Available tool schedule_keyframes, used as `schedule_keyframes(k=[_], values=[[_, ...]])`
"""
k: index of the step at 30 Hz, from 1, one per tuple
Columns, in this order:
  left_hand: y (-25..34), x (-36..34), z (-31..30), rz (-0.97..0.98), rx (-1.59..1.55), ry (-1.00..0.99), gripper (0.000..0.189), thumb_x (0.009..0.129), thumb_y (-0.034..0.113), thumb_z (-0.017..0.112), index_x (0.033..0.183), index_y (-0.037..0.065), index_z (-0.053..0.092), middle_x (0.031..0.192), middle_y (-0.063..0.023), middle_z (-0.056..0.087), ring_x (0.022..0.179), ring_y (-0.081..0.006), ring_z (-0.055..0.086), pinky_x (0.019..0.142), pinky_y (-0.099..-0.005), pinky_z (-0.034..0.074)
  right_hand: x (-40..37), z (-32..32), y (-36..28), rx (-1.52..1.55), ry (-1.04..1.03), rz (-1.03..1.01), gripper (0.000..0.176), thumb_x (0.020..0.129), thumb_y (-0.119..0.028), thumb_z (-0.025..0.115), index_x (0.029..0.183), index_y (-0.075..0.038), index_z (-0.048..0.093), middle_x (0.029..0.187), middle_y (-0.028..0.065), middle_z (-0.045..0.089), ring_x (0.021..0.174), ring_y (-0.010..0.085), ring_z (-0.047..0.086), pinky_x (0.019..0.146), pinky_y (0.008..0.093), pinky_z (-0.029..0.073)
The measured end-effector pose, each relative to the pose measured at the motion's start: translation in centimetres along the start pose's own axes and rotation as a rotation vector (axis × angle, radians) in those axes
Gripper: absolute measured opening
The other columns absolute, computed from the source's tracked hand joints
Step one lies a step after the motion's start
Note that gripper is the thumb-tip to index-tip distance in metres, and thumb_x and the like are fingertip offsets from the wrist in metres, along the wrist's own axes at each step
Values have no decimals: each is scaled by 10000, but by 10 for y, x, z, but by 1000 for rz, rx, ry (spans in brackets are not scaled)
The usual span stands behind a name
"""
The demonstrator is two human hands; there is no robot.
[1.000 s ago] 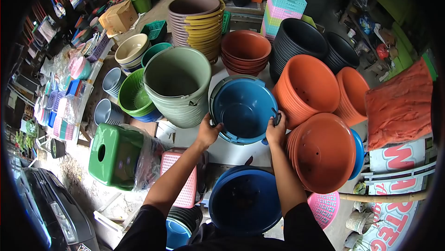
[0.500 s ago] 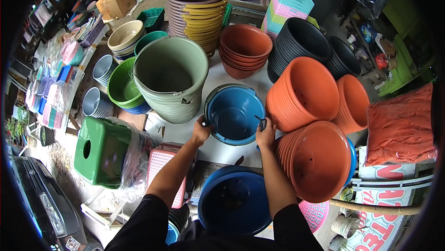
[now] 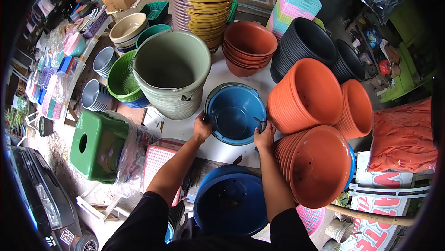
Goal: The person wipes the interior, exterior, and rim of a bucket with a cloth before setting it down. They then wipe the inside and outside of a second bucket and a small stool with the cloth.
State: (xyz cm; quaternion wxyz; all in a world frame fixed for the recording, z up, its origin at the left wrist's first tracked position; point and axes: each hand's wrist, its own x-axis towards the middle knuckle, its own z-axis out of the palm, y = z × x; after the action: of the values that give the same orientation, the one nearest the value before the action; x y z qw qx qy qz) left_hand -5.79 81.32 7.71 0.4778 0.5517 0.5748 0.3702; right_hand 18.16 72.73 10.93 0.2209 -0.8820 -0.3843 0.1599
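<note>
A round blue basin [image 3: 235, 117] stands on the white tabletop, nested inside a greenish rim. My left hand [image 3: 202, 128] is closed at its left edge, fingers curled on the rim. On the basin's right side, my right hand [image 3: 264, 136] is closed around a small dark tool [image 3: 261, 124], its kind unclear, whose thin end points toward the basin. Below, close to my body, sits a larger dark blue tub [image 3: 230, 202]. Right beside my right hand leans a stack of terracotta-orange pots [image 3: 320, 165].
Tall stacks hem in the basin: pale green buckets [image 3: 174, 72], brown-red pots [image 3: 250, 42], orange pots [image 3: 313, 93] and black pots [image 3: 308, 42]. To the left are a green stool [image 3: 99, 144] and a pink perforated stool [image 3: 160, 165]. A parked car [image 3: 44, 200] is at lower left.
The view has shifted slightly, so surrounding things sit a little differently in frame. Both hands remain at the basin's sides, the right one still with the dark tool.
</note>
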Motion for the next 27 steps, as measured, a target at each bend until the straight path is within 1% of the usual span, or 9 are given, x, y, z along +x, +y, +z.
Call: schedule_keyframes(k=[3, 5, 8, 12, 14, 17, 21, 23, 27], values=[[-6, 3, 1, -42, -181, -17, 183, 805, -48, 636, 972, 9, 586, 880, -61, 627, 745, -123, 591, 679, -278, 509, 4, 0, -1, -14, -45, 40, 568, 818, -214, 706, 1317, -66, 478, 1196, 207, 516, 1083, 385, 577, 916, 460, 492], [-13, 7, 0, -98, -149, -26, 378, 787, -35, 622, 1161, 11, 600, 995, -93, 676, 887, -175, 626, 824, -300, 499, 3, -3, -5, 13, -5, -2, 514, 795, -218, 719, 1227, -22, 523, 1156, 215, 545, 1055, 389, 591, 911, 458, 495], [-16, 10, -1, -73, -163, -33, 373, 794, -36, 616, 1163, 9, 594, 995, -88, 666, 877, -167, 621, 815, -295, 497, 1, -13, -15, 7, -78, 149, 479, 768, -208, 742, 1158, -7, 553, 1119, 214, 564, 1025, 394, 607, 895, 458, 501], [-20, 11, 0, -117, -162, -38, 407, 807, -29, 607, 1211, 10, 581, 998, -88, 655, 893, -163, 622, 820, -299, 497, 10, 5, 4, 38, -69, 71, 442, 742, -201, 758, 1093, 2, 581, 1063, 215, 605, 997, 389, 625, 880, 457, 507], [-22, 11, 3, -75, -234, 6, 491, 818, -19, 609, 1302, 21, 542, 1049, -101, 657, 909, -173, 622, 840, -301, 496, 11, 7, 4, 110, 14, 77, 378, 692, -169, 786, 981, 7, 619, 945, 200, 679, 925, 370, 662, 850, 441, 510], [-23, 8, 6, -51, -111, 75, 568, 826, -8, 616, 1378, 40, 491, 1133, -122, 658, 973, -195, 634, 880, -301, 494, 9, 2, -1, 85, -18, 144, 396, 687, -175, 792, 990, 11, 616, 982, 209, 676, 958, 372, 657, 865, 433, 508], [-32, 13, 7, -92, -177, 61, 601, 826, 21, 636, 1401, 52, 466, 1217, -151, 640, 1064, -235, 635, 933, -315, 485, 10, -1, -3, 35, -38, 148, 396, 687, -179, 792, 986, 11, 616, 996, 214, 676, 973, 372, 657, 871, 429, 508], [-35, 14, 7, -62, -22, 81, 613, 829, 88, 660, 1406, 55, 457, 1263, -184, 612, 1139, -286, 616, 970, -342, 475, 9, -3, -2, 6, -105, 112, 438, 720, -196, 764, 1037, 53, 594, 1037, 248, 644, 994, 392, 637, 899, 441, 508], [-32, 17, 3, -64, 85, 75, 629, 835, 164, 674, 1414, 69, 448, 1292, -205, 584, 1161, -332, 594, 990, -370, 465, 5, -10, -6, -17, -133, 113, 423, 731, -209, 765, 1011, 61, 598, 1023, 250, 641, 990, 393, 639, 890, 448, 512]])
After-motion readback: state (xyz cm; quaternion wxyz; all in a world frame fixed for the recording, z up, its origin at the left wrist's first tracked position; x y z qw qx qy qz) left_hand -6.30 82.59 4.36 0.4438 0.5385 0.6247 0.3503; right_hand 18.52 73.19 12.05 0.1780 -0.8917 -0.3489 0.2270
